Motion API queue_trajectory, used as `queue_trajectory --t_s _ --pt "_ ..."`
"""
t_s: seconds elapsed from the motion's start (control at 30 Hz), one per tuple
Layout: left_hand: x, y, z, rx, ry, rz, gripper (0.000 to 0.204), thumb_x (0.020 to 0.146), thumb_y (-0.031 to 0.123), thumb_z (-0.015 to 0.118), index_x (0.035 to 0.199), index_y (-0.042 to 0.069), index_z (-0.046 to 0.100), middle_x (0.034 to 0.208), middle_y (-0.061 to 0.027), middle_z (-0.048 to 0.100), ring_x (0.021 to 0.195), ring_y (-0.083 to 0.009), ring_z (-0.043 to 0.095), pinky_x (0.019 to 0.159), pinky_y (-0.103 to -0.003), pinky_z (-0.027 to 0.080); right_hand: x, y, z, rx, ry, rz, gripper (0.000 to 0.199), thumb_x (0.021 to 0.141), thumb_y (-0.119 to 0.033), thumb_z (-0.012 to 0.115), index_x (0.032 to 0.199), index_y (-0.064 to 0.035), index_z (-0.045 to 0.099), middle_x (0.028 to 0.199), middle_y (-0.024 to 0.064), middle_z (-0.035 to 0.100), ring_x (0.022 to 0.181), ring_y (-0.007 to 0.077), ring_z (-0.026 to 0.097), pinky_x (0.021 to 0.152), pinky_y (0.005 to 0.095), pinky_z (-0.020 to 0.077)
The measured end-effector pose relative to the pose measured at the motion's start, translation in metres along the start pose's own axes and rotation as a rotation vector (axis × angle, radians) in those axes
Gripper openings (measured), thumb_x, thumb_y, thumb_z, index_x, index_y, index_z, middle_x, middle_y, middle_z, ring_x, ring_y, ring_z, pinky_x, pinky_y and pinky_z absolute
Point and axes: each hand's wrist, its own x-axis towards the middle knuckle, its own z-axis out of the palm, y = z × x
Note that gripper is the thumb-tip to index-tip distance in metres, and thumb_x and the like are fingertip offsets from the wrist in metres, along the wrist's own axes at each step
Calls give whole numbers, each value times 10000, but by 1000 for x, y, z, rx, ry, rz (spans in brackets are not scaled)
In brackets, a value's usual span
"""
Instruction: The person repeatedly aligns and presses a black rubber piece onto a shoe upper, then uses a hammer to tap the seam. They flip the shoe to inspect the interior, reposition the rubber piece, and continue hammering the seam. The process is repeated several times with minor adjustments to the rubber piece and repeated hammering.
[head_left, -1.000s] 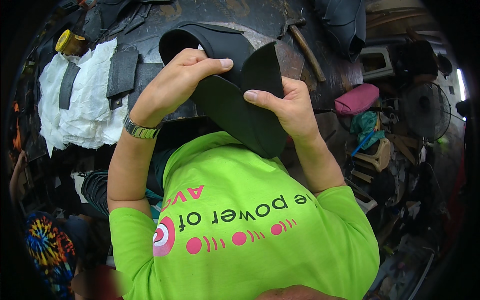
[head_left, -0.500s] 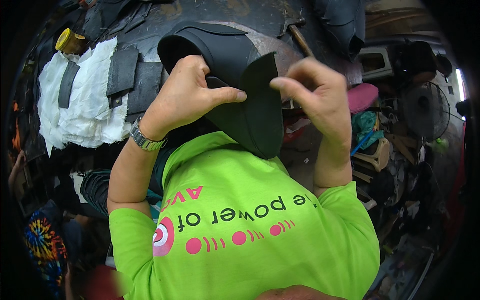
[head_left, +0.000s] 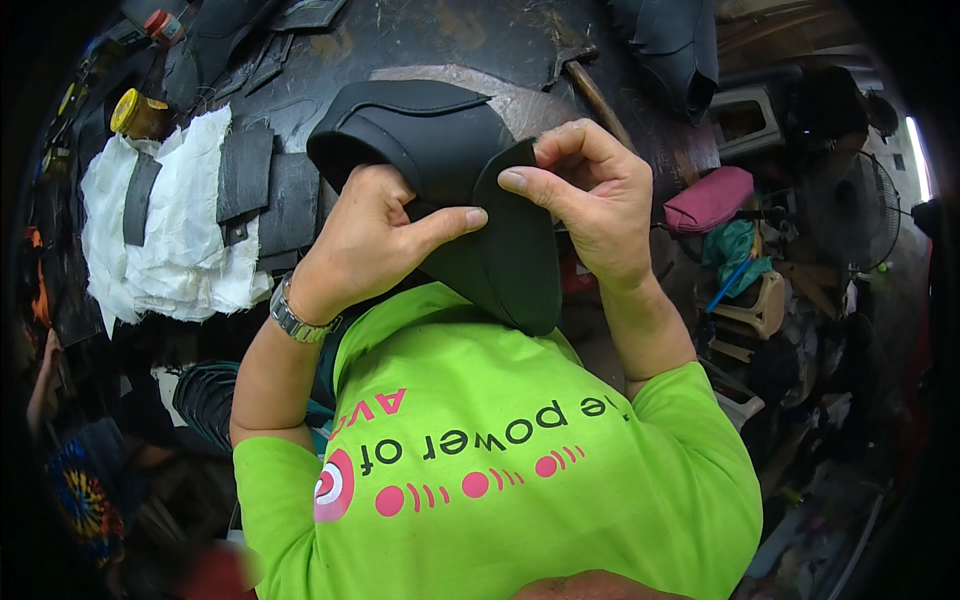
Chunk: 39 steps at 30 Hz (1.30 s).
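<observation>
Your shirt (head_left: 500, 450) is lime green with pink dots; the curved piece (head_left: 470, 190) is black (the cloth (head_left: 180, 250) white).

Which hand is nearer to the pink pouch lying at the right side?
The right hand. It pinches the edge of the curved black rubber piece just left of the pink pouch. The left hand grips the same piece farther left.

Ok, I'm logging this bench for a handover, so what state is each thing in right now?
Black shoe upper: bent, held up in both hands.
Left hand: gripping the upper, thumb pressed across it.
Right hand: pinching the upper's edge.
White cloth: crumpled, dark strips lying on it.
Yellow-lidded jar: closed.
Hammer: lying flat.
</observation>
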Motion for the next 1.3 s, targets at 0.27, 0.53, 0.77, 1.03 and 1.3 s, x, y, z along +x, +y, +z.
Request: queue_trajectory --t_s 0.27,0.53,0.77,1.03,1.3 --pt "-1 10 2 11 8 20 312 886 149 767 1112 -46 680 860 -31 698 692 -39 532 588 -231 473 2 3 -1 39 -7 121 114 886 -84 790 908 3 719 809 4 691 747 43 601 665 201 482" --pt "-5 11 1 -77 -16 9 412 887 112 758 1247 -40 628 1087 -81 715 933 -107 629 832 -275 536 9 11 3 153 -58 146 138 904 -127 785 909 -5 722 772 -18 669 652 14 546 556 188 417" --pt "-8 8 -2 -144 -27 -35 483 874 81 769 1308 -38 593 1207 -86 676 1079 -142 614 954 -300 505 15 23 -1 298 -145 249 157 883 -156 807 912 -28 721 746 -21 664 602 18 544 507 179 392" --pt "-9 5 -9 -167 -64 -86 543 869 85 777 1345 -48 552 1246 -96 654 1111 -149 596 982 -307 493 26 39 11 690 -223 495 144 894 -131 779 979 -55 692 799 -29 678 593 35 599 460 162 411" --pt "-8 0 -8 -107 -54 -25 566 877 124 772 1355 -63 532 1271 -121 638 1137 -164 582 1014 -321 474 26 35 14 728 -250 358 67 904 -72 728 950 -38 691 871 1 682 755 57 634 701 206 525"
